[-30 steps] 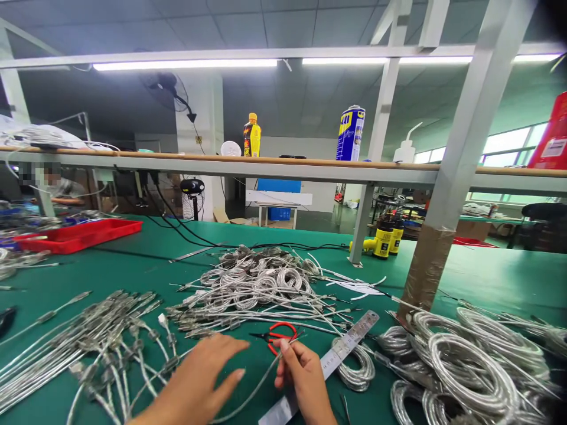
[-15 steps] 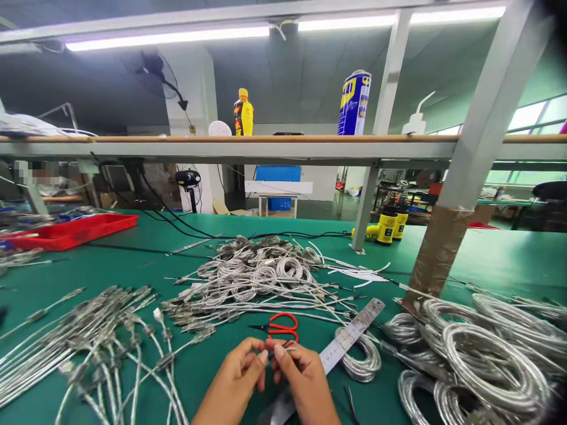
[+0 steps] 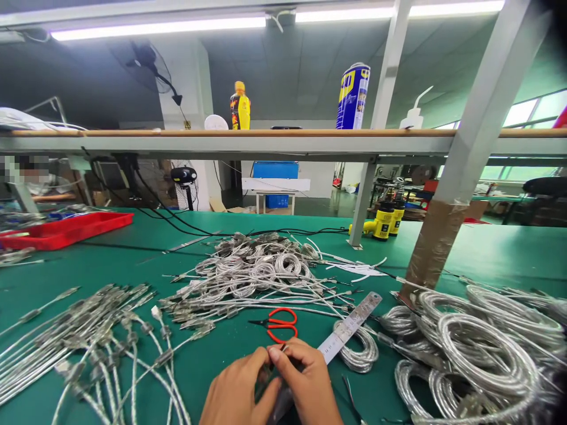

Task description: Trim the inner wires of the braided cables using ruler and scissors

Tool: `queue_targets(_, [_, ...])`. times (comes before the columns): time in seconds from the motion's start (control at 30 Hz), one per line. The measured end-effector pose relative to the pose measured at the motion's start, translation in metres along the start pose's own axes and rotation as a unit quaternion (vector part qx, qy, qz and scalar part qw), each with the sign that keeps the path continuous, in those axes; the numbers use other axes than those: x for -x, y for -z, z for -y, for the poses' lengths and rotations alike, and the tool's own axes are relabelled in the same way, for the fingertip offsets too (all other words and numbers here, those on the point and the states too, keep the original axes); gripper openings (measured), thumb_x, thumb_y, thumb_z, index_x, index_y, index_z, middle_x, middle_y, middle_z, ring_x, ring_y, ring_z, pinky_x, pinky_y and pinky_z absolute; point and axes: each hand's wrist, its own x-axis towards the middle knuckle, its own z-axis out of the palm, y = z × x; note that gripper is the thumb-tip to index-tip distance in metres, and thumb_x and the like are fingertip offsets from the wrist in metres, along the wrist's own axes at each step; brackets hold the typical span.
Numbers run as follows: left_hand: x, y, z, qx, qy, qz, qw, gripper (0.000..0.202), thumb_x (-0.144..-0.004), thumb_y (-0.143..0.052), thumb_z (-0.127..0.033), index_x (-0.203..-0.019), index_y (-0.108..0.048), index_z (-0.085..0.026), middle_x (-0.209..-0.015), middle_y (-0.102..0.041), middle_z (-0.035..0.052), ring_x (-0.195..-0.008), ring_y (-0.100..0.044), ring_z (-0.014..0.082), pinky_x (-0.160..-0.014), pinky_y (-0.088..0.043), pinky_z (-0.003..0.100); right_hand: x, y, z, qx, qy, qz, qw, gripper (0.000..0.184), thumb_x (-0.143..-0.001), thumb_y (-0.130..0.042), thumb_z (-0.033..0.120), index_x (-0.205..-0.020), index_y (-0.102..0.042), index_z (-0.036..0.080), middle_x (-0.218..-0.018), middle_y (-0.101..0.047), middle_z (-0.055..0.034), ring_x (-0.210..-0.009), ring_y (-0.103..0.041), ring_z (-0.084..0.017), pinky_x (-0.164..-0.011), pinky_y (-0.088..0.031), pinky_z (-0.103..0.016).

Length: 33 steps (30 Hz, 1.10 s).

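Observation:
My left hand (image 3: 239,383) and my right hand (image 3: 303,378) meet at the front of the bench, fingertips pinched together. Between them are the thin wire ends of a cable (image 3: 284,349), mostly covered by my fingers. Just beyond the fingertips lie red-handled scissors (image 3: 282,319), pointing left. A steel ruler (image 3: 348,330) runs slantwise beside and partly under my right hand, across a small coil of clear-jacketed cable (image 3: 364,352). To the right of that hand rests a cable end with bared wires (image 3: 351,396).
A heap of coiled cables (image 3: 257,268) lies mid-bench. Straight cables with connectors (image 3: 101,319) spread left, larger coils (image 3: 487,354) right. A red tray (image 3: 71,230) sits far left. A shelf post (image 3: 436,248) rises at right, and a shelf (image 3: 266,143) crosses above.
My left hand has turned, its back now more upward, and its fingers have closed in against the right fingertips. The wire ends are more hidden. The view has shifted slightly.

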Motion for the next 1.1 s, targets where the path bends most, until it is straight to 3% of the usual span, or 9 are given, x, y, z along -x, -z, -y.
queue_targets(0.17, [-0.008,-0.001,0.0,0.211,0.049,0.053,0.975,0.018,-0.071,-0.048,-0.034,-0.068,-0.055,-0.018,-0.065,-0.061,0.0023,-0.042,-0.049,0.0118,-0.04,-0.033,0.021,-0.002,0.0,0.005,-0.069,-0.025,0.0,0.997,0.036,-0.07,-0.055,0.043,-0.048,-0.056,0.015,-0.051,-0.046,0.0014,-0.053,-0.042,-0.011,-0.054,-0.034,-0.023])
queue_targets(0.27, [-0.013,0.002,0.002,0.386,0.103,0.138,0.906,0.029,-0.069,-0.05,-0.041,-0.065,-0.058,-0.014,-0.044,-0.053,-0.0022,-0.029,-0.039,0.0061,-0.031,-0.029,0.017,-0.003,0.003,0.007,-0.094,-0.037,0.036,0.994,0.038,-0.072,-0.053,0.044,-0.049,-0.057,0.014,-0.051,-0.041,0.0028,-0.052,-0.041,-0.01,-0.053,-0.033,-0.022])
queue_targets(0.33, [-0.013,0.005,0.004,0.47,0.122,0.162,0.859,0.026,-0.066,-0.056,-0.037,-0.061,-0.059,-0.012,-0.043,-0.055,-0.0012,-0.029,-0.039,0.0039,-0.031,-0.03,0.014,-0.003,0.004,0.007,-0.139,-0.081,0.074,0.984,0.036,-0.073,-0.051,0.045,-0.06,-0.062,0.014,-0.049,-0.041,0.0036,-0.048,-0.039,-0.008,-0.049,-0.03,-0.021])
queue_targets(0.43, [-0.012,0.008,0.003,0.567,0.172,0.15,0.792,0.019,-0.062,-0.061,-0.029,-0.059,-0.062,-0.011,-0.053,-0.063,0.0033,-0.027,-0.037,0.0007,-0.028,-0.025,0.011,-0.004,0.003,0.009,-0.236,-0.159,0.116,0.952,0.036,-0.073,-0.051,0.046,-0.082,-0.064,0.013,-0.048,-0.045,0.0036,-0.043,-0.037,-0.006,-0.043,-0.022,-0.018])
queue_targets(0.57, [-0.01,0.011,0.0,0.631,0.202,0.122,0.739,0.02,-0.059,-0.066,-0.029,-0.061,-0.066,-0.009,-0.049,-0.062,0.0036,-0.028,-0.04,0.0015,-0.028,-0.028,0.011,-0.005,0.004,0.017,-0.309,-0.167,0.123,0.928,0.033,-0.071,-0.055,0.043,-0.08,-0.065,0.012,-0.049,-0.046,0.0034,-0.041,-0.039,-0.005,-0.043,-0.022,-0.017])
queue_targets(0.7, [-0.011,0.008,-0.001,0.609,0.18,0.136,0.761,0.019,-0.06,-0.067,-0.028,-0.059,-0.065,-0.009,-0.052,-0.062,0.0035,-0.029,-0.039,0.0006,-0.029,-0.029,0.011,-0.006,0.005,0.017,-0.244,-0.136,0.094,0.956,0.032,-0.072,-0.054,0.043,-0.076,-0.064,0.012,-0.049,-0.045,0.0036,-0.041,-0.04,-0.005,-0.042,-0.025,-0.018])
queue_targets(0.87, [-0.014,0.004,0.002,0.542,0.138,0.019,0.828,0.019,-0.059,-0.068,-0.03,-0.064,-0.066,-0.012,-0.051,-0.052,-0.0021,-0.038,-0.043,0.0036,-0.034,-0.035,0.012,-0.006,-0.002,0.007,-0.189,-0.074,0.013,0.979,0.029,-0.067,-0.061,0.041,-0.083,-0.06,0.017,-0.067,-0.053,0.0007,-0.048,-0.043,-0.007,-0.043,-0.032,-0.018])
queue_targets(0.97, [-0.015,0.006,0.002,0.522,0.119,-0.03,0.844,0.019,-0.057,-0.07,-0.031,-0.062,-0.066,-0.013,-0.06,-0.049,-0.0029,-0.04,-0.041,0.0034,-0.033,-0.035,0.013,-0.003,-0.008,0.004,-0.235,-0.098,0.069,0.965,0.031,-0.065,-0.061,0.043,-0.08,-0.058,0.016,-0.062,-0.053,0.0015,-0.043,-0.045,-0.007,-0.041,-0.035,-0.019])
queue_targets(1.1, [-0.014,0.008,0.002,0.517,0.108,-0.018,0.849,0.019,-0.06,-0.067,-0.032,-0.061,-0.066,-0.013,-0.063,-0.049,-0.0026,-0.039,-0.036,0.0018,-0.031,-0.031,0.013,0.0,-0.011,0.005,-0.248,-0.106,0.105,0.957,0.03,-0.063,-0.064,0.041,-0.074,-0.06,0.013,-0.058,-0.056,-0.0001,-0.043,-0.045,-0.006,-0.043,-0.034,-0.018])
